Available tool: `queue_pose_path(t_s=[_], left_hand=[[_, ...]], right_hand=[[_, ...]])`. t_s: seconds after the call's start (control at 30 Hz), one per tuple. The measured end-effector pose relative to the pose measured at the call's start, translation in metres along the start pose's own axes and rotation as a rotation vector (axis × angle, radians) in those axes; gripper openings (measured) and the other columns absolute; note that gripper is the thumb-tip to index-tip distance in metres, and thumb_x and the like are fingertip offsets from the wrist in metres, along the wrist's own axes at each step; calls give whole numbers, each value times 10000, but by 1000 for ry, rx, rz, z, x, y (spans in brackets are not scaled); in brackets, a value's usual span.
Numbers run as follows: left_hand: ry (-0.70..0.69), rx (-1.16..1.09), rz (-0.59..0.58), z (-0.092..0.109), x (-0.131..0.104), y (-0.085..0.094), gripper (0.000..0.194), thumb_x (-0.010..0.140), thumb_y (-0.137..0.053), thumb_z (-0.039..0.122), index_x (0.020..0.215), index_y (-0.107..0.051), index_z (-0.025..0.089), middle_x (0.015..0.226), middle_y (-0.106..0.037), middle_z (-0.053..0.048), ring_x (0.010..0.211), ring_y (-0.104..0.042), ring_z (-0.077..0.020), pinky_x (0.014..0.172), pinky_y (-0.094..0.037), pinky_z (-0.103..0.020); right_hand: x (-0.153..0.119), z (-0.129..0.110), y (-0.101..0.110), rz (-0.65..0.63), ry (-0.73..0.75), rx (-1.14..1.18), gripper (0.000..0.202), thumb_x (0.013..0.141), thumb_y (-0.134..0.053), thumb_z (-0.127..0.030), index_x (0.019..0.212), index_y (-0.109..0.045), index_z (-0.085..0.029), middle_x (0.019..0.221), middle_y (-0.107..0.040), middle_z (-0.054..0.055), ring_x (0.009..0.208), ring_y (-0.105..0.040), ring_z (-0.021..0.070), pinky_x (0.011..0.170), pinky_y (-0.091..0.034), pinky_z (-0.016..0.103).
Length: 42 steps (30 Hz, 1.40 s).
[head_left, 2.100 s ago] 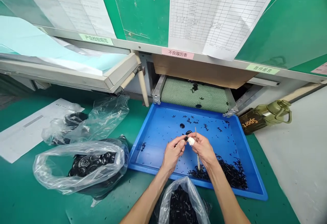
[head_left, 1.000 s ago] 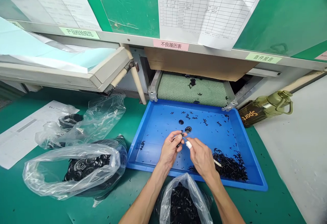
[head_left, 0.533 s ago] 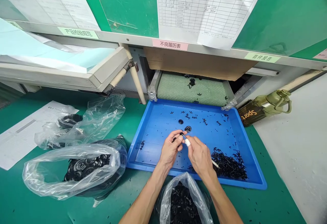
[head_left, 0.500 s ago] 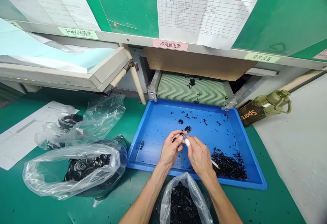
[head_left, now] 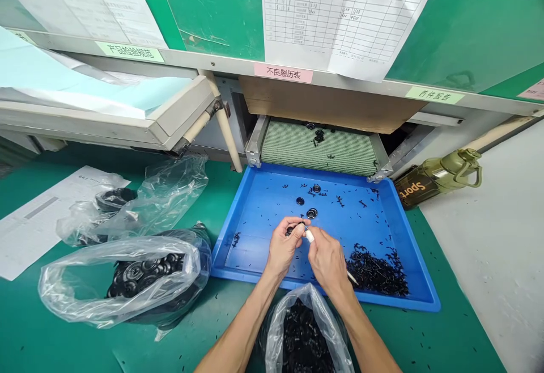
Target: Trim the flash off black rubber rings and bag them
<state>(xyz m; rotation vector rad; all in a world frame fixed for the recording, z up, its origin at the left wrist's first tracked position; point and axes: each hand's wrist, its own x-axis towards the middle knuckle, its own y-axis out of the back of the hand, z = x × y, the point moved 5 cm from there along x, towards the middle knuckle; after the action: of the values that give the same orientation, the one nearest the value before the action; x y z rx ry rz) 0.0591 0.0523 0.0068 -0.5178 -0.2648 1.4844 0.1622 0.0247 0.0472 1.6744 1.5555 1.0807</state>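
Observation:
My left hand (head_left: 284,248) is closed around a small black round part (head_left: 290,230), held over the blue tray (head_left: 250,274). In my right hand (head_left: 328,259) is a white-handled pick (head_left: 310,236); its thin metal tip meets the black part at my left fingertips. The pick's rear end sticks out behind the right hand. Just beyond my fingers, black rings (head_left: 311,213) lie in the tray, with a smaller black disc (head_left: 300,201) and another ring (head_left: 317,189) farther back. Small black scraps (head_left: 378,274) are heaped at the tray's right front.
Behind the tray, a green mesh conveyor (head_left: 314,149) carries black pieces. A clear bag of black rings (head_left: 144,271) stands at left, and another bag of black pieces (head_left: 306,333) sits between my forearms. At right lies a green bottle (head_left: 437,177); papers (head_left: 38,225) are at far left.
One more black ring now lies toward the back of the tray. My right hand and the pick have shifted slightly left; my left hand stays nearly in place.

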Motion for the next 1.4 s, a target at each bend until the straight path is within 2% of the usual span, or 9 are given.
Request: queue_pose_path(t_s=[0.17, 0.3, 0.43, 0.5, 0.7, 0.9, 1.07, 1.23, 1.4], left_hand=[[-7, 91, 3, -3, 0, 2, 293, 734, -666, 370, 913, -597, 149, 716, -621, -21, 525, -437, -69, 467, -305, -196], [42, 122, 12, -10, 3, 3, 326, 752, -642, 397, 942, -585, 139, 693, -609, -25, 505, -435, -70, 453, -303, -199], [129, 87, 31, -15, 6, 4, 320, 739, -643, 426, 891, -560, 157, 869, -641, -73, 553, -483, -80, 422, -291, -190], [179, 64, 26, -18, 7, 5, 327, 724, -651, 439, 866, -544, 164, 863, -645, -65, 517, -465, -69, 409, -275, -188], [272, 115, -117, -22, 3, -2, 364, 710, -645, 481, 847, -536, 161, 519, -520, 41, 406, -391, -63, 409, -253, -188], [180, 256, -287, -20, -6, -13, 279, 781, -597, 426, 822, -556, 153, 523, -533, 37, 409, -371, -51, 417, -280, -170], [240, -78, -122, -16, 0, -3, 286, 697, -713, 330, 846, -568, 134, 758, -593, -17, 473, -411, -34, 361, -226, -127], [250, -178, -59, -11, 0, 5, 270, 705, -714, 274, 848, -573, 94, 707, -538, -20, 501, -440, -36, 360, -266, -108], [218, -271, -1, 3, -25, 5, 245, 738, -688, 300, 758, -530, 113, 667, -498, -10, 480, -424, -29, 339, -239, -90]], right_hand=[[12, 14, -1, -123, -136, 331, 273, 791, -342, -156, 756, -613, -172, 512, -504, -44, 457, -412, 95, 472, -273, 195], [17, 31, -9, -178, -178, 347, 295, 797, -333, -157, 805, -626, -184, 552, -559, -31, 488, -462, 106, 492, -296, 195], [15, 46, -5, -34, -181, 151, 338, 797, -336, -121, 965, -622, -191, 758, -642, 33, 649, -549, 147, 596, -347, 226], [14, 48, -2, 5, -138, 131, 343, 804, -343, -120, 994, -619, -192, 869, -646, 56, 752, -567, 164, 663, -364, 238], [17, 41, -1, -117, -27, 288, 320, 811, -402, -178, 1012, -646, -223, 846, -627, 22, 743, -551, 145, 675, -384, 230], [18, 65, -2, -148, -133, 321, 267, 813, -409, -241, 880, -656, -163, 754, -618, 13, 658, -522, 128, 600, -365, 207], [0, 86, 23, -73, -195, 83, 233, 810, -395, -192, 808, -625, -153, 820, -610, 37, 689, -527, 131, 634, -357, 221], [-32, 85, 38, -65, -200, -141, 248, 812, -365, -98, 852, -603, -151, 862, -606, 76, 726, -572, 158, 639, -360, 245], [-61, 96, 36, -89, -252, -284, 285, 834, -330, -71, 985, -570, -101, 962, -619, 170, 767, -627, 213, 653, -409, 294]])
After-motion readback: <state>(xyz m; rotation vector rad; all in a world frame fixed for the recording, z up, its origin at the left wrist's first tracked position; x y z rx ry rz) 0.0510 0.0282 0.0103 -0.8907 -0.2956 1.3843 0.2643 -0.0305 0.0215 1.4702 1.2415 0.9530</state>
